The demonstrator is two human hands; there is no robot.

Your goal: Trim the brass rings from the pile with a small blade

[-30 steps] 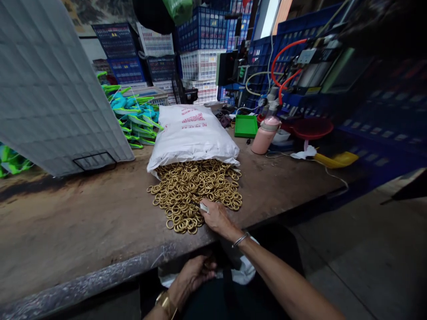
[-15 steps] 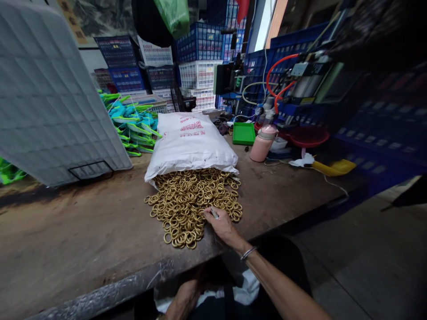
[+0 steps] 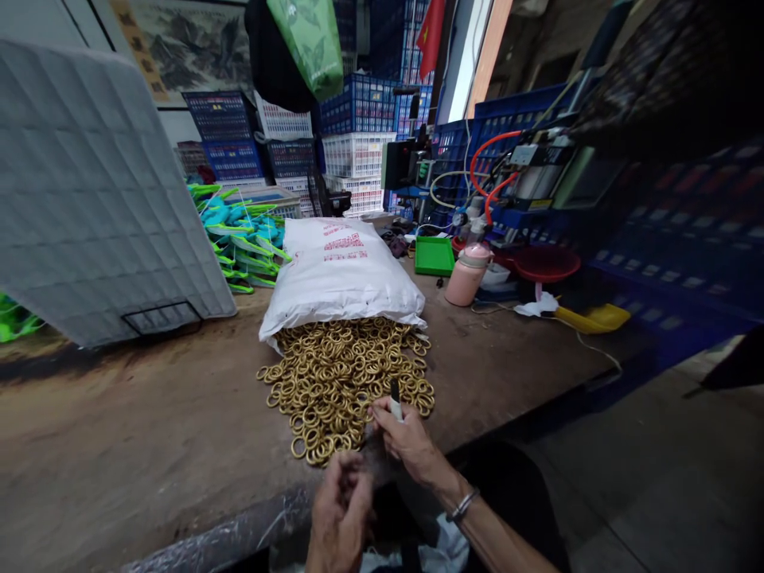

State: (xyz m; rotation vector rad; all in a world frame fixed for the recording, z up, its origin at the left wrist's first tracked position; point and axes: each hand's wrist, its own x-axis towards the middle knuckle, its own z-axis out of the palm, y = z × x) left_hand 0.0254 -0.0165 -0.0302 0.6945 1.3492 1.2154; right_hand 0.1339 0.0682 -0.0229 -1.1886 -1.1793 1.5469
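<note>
Fingers of the right hand (image 3: 411, 447): I see them pinching one small tool (image 3: 395, 407), black at the end and pale along the body, at the near right edge of the heap.
Fingers of the left hand (image 3: 341, 513): bent, but blurred on my feed; I cannot tell whether they pinch anything. This hand is at the near edge of the table (image 3: 179, 430), just in front of the heap.
Rings (image 3: 334, 382): one heap, brass-coloured, too many for me to count, on the table between the bag and the hands.
Bag (image 3: 346, 278): one, white with red print, lying flat; rings spread out from its near end, its inside hidden from me.
Bracelet (image 3: 464, 504): one, on the right wrist.
Bottle (image 3: 466, 280): one, pink, right of the bag.
Tray (image 3: 434, 256): one, green and shallow, left of the bottle and farther back.
Bowl (image 3: 546, 263): one, red.
Scoop (image 3: 597, 319): one, yellow, in front of the bowl.
Panel (image 3: 107, 199): one, grey, standing at the left.
Crates (image 3: 358, 153): many, blue and white, stacked behind; reddish contents show through some slats, too small to name.
</note>
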